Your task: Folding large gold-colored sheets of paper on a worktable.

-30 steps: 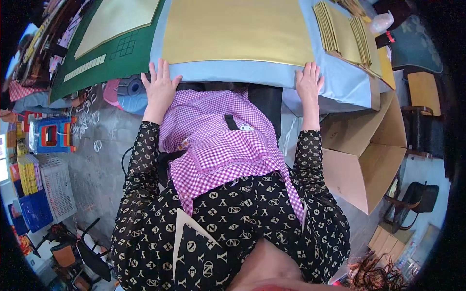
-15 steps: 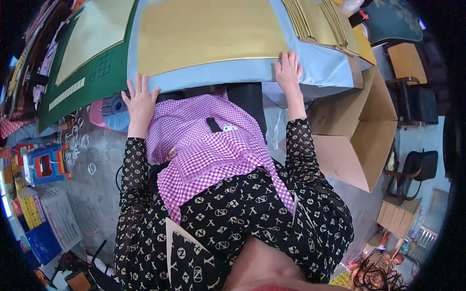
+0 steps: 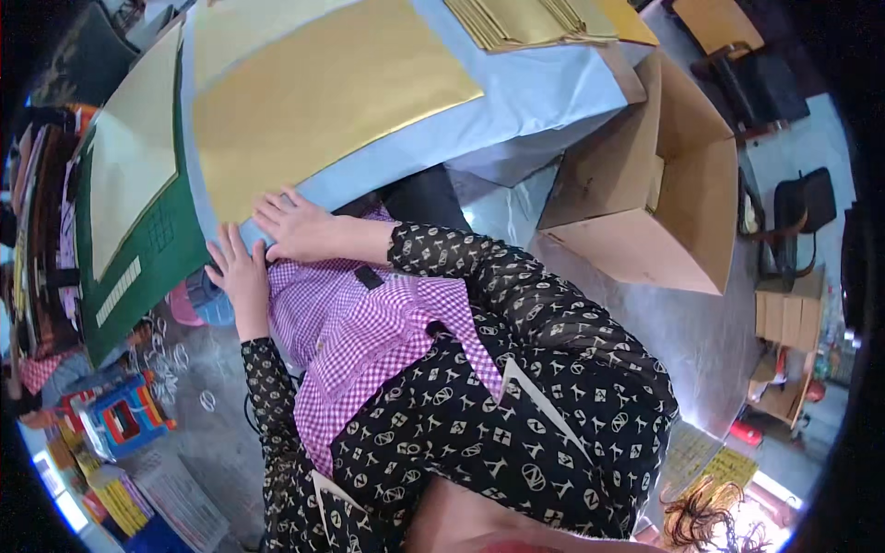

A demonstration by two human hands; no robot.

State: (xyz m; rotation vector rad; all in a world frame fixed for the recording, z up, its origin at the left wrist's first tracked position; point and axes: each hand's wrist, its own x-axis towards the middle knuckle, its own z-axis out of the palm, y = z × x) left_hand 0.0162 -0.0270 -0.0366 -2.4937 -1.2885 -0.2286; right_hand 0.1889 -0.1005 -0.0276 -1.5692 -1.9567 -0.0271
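A large gold sheet (image 3: 323,106) lies on a table covered in light blue cloth (image 3: 544,88). My left hand (image 3: 241,281) rests at the table's near edge, by the sheet's near left corner, fingers stretched out. Just right of it, my right hand (image 3: 300,228) lies over the sheet's near edge with its fingers extended, its forearm reaching across my body. The two hands nearly touch, and neither shows anything in its grip. Left of the cloth is a green mat (image 3: 152,226) with a pale yellow sheet (image 3: 136,152) on it.
Folded gold sheets (image 3: 521,20) are stacked at the far right of the table. An open cardboard box (image 3: 636,235) stands on the floor at right, near black chairs (image 3: 802,217). White rings (image 3: 171,373) lie scattered on the floor at left beside a plastic stool (image 3: 120,419).
My right hand has moved left along the table edge to beside my left hand. The view has turned, so the table now appears tilted. The gold sheet still lies on the cloth.
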